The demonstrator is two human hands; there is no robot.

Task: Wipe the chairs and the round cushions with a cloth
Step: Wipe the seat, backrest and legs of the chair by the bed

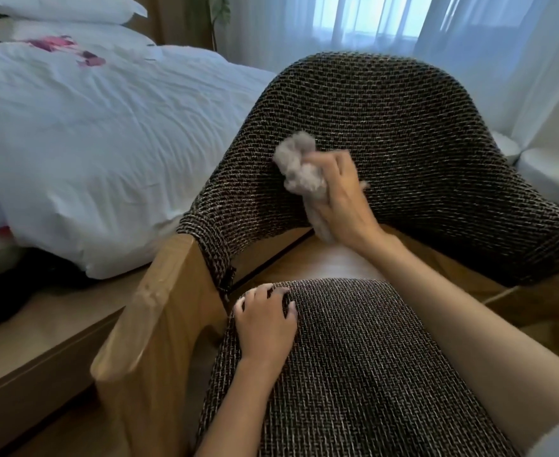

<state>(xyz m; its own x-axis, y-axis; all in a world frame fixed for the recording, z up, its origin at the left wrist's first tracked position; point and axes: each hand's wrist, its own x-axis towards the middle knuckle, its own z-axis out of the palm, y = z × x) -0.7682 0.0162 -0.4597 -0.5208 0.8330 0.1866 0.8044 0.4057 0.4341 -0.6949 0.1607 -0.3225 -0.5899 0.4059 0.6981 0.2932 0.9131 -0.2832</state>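
Woven chair [403, 127] under cloth [299, 173], beside bed [90, 127].

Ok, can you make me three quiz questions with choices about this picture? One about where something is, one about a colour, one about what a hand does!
1. Where is the cloth? A) on the bed B) against the chair back C) on the floor
2. What colour is the duvet? A) white B) green C) black
3. What is the left hand doing? A) holding the cloth B) resting on the seat cushion C) pulling a curtain
Answers: 1 B, the right hand presses it to the chair back; 2 A, it looks white; 3 B, it lies on the seat cushion, holding nothing.
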